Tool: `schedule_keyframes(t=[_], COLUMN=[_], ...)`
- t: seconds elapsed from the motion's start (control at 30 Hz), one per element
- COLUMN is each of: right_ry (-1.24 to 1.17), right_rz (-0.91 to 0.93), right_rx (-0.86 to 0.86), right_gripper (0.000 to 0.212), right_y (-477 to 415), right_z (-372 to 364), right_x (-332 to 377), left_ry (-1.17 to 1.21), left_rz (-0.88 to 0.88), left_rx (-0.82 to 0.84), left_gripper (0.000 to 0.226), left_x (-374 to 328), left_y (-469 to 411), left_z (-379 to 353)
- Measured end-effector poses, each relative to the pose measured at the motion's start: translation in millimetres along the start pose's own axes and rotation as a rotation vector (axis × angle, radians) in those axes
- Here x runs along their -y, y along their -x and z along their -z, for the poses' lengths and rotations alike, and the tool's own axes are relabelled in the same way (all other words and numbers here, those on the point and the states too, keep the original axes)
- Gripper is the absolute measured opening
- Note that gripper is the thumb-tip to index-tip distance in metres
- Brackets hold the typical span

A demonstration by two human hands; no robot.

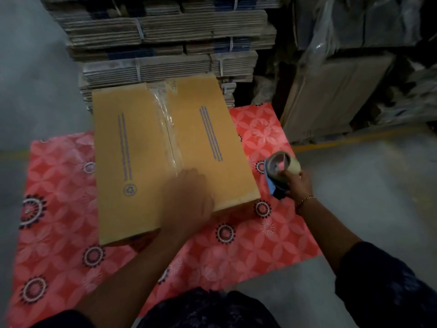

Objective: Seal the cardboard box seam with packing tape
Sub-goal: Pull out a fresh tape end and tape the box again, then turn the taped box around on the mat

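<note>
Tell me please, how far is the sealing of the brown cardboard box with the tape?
Done: clear packing tape already runs along the centre seam of the brown cardboard box on the red flowered mat. In hand: the left hand presses the near end of the seam, while the right hand holds the blue tape dispenser off the box. Left: probably only smoothing; whether the tape wraps the near edge is hidden.
</note>
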State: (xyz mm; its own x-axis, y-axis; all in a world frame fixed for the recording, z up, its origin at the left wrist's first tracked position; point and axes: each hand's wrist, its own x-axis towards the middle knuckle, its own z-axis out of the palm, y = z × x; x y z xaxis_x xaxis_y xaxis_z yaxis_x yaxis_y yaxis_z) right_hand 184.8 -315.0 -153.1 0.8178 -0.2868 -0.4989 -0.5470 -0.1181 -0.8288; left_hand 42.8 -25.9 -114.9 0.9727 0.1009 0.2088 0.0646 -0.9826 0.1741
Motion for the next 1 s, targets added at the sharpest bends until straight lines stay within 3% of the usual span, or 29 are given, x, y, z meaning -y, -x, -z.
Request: schedule_keyframes(t=[0.07, 0.17, 0.23, 0.4, 0.5, 0.6, 0.67, 0.73, 0.83, 0.93, 1.0], right_ry=[0.014, -0.051, -0.076, 0.183, 0.551, 0.586, 0.484, 0.417, 0.365, 0.376, 0.402], right_rz=[-0.094, -0.250, -0.262, -0.177, -0.055, 0.108, 0.322, 0.470, 0.341, 0.307, 0.324], right_rx=[0.038, 0.130, 0.130, 0.069, 0.100, -0.062, -0.074, 0.005, 0.315, 0.406, 0.366], right_gripper=[0.061, 0.024, 0.015, 0.025, 0.047, 0.073, 0.061, 0.049, 0.057, 0.057, 0.056], right_y=[-4, -3, -7, -5, -8, 3, 26, 53, 76, 84, 88], right_z=[-5, -14, -18, -20, -15, -20, -33, -51, -78, -93, -96], right_x=[-15, -30, -32, -14, -16, -10, 7, 24, 37, 39, 42], left_ry=[-0.018, -0.048, -0.056, -0.059, -0.021, 0.163, 0.270, 0.241, 0.135, 0.369, 0.522], left_rz=[-0.002, -0.004, -0.002, 0.006, 0.020, 0.060, 0.098, 0.217, 0.554, 0.900, 1.001], left_rx=[-0.002, 0.012, 0.022, 0.018, 0.028, 0.042, -0.016, -0.148, -0.225, -0.001, 0.124], left_gripper=[0.046, 0.046, 0.046, 0.046, 0.046, 0.047, 0.048, 0.044, 0.052, 0.073, 0.067], left_x=[-1, -1, -1, -2, 0, 9, 26, 55, 104, 141, 152], left_y=[0, 0, 0, -1, -1, -1, 2, 10, 30, 40, 41], left_z=[0, 0, 0, 0, 2, 9, 18, 28, 44, 50, 51])
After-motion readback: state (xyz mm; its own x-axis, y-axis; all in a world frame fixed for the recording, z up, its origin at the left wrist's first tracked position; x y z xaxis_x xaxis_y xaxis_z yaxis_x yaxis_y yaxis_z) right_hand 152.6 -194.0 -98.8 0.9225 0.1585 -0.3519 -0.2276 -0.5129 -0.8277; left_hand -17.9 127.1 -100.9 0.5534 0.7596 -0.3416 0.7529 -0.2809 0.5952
